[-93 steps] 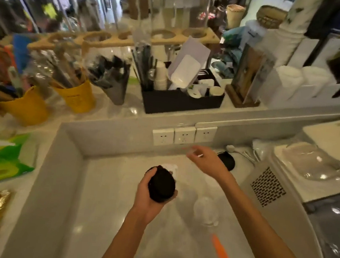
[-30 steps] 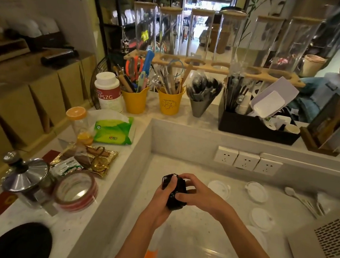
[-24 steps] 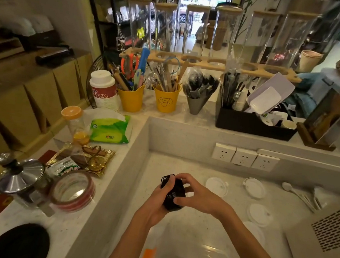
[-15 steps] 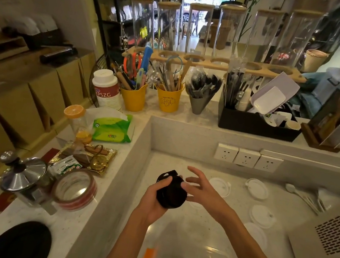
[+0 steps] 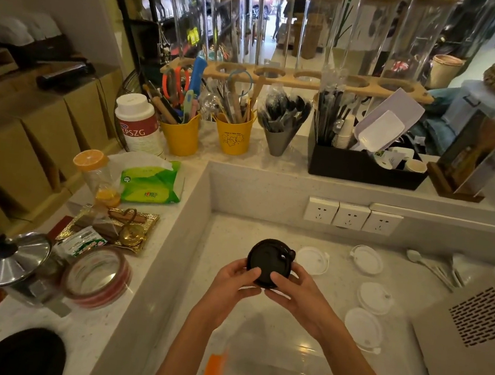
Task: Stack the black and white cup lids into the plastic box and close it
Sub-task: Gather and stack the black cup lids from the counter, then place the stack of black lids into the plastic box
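From my feed, both hands are wrapped around a stack of black lids [image 5: 269, 263], left hand [image 5: 237, 281] and right hand [image 5: 293, 288] pinching it from either side, held up above the clear plastic box [image 5: 274, 372] with orange clips. Four white lids [image 5: 312, 260] lie flat on the counter [image 5: 234, 241] to the right of the stack, just below the wall sockets [image 5: 351, 216]

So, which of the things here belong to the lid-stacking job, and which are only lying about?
For the job:
- black lids, held between left hand and right hand
- four white lids on the counter
- clear plastic box with orange clips

Lying about:
- yellow utensil buckets
- tape roll
- green tissue pack
- white spoons
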{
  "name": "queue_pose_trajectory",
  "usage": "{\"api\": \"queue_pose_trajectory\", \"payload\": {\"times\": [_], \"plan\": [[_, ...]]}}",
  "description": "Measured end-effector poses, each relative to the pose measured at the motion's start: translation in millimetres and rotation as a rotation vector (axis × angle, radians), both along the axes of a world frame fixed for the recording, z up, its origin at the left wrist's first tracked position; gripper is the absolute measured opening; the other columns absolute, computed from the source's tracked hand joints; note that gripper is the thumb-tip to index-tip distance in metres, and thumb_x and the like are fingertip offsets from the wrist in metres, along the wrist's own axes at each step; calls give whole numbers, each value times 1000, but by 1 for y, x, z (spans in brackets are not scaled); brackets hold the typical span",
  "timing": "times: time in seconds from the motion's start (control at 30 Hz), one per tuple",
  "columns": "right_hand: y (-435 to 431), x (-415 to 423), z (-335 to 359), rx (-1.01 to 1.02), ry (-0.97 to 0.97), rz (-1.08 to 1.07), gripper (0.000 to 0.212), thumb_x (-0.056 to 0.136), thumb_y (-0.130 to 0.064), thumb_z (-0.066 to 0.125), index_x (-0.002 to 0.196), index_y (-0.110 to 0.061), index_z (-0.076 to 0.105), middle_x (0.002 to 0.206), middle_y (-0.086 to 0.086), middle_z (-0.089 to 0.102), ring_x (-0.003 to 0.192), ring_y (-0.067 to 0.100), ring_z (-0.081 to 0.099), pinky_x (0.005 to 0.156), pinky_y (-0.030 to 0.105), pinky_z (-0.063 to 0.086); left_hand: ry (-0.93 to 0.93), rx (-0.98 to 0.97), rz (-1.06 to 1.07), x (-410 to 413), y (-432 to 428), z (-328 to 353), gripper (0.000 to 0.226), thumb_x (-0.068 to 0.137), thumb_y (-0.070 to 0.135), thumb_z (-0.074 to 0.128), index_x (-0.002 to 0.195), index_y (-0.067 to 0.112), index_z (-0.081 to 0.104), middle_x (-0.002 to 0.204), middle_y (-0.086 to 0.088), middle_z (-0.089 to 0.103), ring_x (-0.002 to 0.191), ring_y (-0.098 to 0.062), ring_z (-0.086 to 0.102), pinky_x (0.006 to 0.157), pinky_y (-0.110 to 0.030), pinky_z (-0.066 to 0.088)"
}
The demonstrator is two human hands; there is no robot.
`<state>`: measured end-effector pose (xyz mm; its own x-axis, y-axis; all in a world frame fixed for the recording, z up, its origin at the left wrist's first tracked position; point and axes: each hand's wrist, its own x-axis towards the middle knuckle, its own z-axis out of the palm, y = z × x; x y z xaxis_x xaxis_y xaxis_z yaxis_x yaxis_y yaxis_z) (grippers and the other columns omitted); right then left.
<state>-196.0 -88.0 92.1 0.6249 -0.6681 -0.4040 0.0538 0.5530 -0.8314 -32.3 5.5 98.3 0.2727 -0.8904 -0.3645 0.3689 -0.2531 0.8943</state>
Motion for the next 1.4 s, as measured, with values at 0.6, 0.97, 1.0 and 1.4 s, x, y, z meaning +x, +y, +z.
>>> {"api": "queue_pose_trajectory", "payload": {"times": [0.6,0.97,1.0,1.4], "plan": [[71,-85,-2,-95,306,322,49,81,-39,81,126,-39,62,121,-1,71,112,20,70,89,40,60,-283,84,-466,-31,69,-13,26,86,51,66,111,61,64,114,15,75,107,0,68,84,-20,56],[110,-62,-69,-101,670,377,45,90,-20,71,131,-29,57,126,7,62,107,24,65,87,35,60,-685,125,-74,-49,101,-91,32,108,32,42,135,33,59,124,28,60,118,15,52,103,-14,40],[112,-54,-74,-145,700,408,47,90,-20,71,134,-28,56,128,6,60,108,24,64,85,34,59,-706,121,-38,-51,102,-96,31,108,32,41,133,35,60,120,33,59,116,18,51,99,-12,40],[110,-31,-108,-495,953,496,53,86,-35,73,136,-28,58,135,1,63,124,26,54,108,43,45,-695,107,8,-49,102,-103,30,106,37,42,128,46,59,116,36,64,116,3,61,103,-31,51]]}}
